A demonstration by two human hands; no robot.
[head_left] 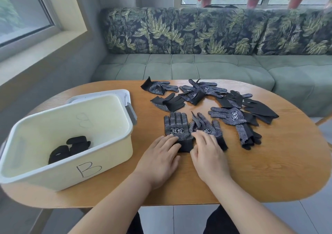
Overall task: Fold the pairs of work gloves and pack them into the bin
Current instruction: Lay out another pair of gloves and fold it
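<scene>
Both grips [159,154] [208,153] atop two gloves [175,126] [206,124]

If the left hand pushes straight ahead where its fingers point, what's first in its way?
The flat dotted glove that the left hand touches; beyond it, probably the half-folded glove.

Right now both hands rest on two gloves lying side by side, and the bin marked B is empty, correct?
Not empty: the head view shows folded black gloves in the bin. The left hand and right hand do rest on the two gloves.
</scene>
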